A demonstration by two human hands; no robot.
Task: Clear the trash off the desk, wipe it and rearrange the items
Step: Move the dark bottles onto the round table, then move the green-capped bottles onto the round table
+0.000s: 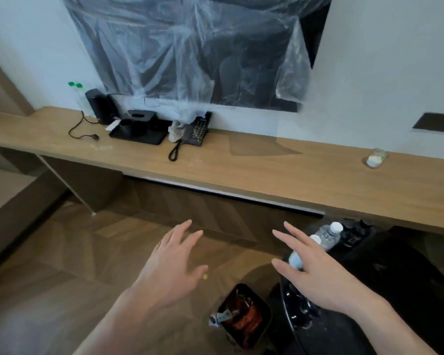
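Note:
A long wooden desk [254,162] runs along the wall. On its left part stand a black kettle [98,105], a black tray [139,133] with cups, a crumpled tissue [176,131] and a black telephone [195,133]. A small glass [376,158] stands far right. My left hand [172,262] and my right hand [315,267] hover below the desk edge with fingers spread, holding nothing. Under my right hand lie plastic bottles [328,235] on a black round surface [369,290].
A small black bin [244,316] with red and dark trash stands on the wood floor between my arms. A television [203,47] draped in clear plastic hangs above the desk. Two green-capped bottles [76,93] stand behind the kettle. A loose cord [82,131] lies at the left.

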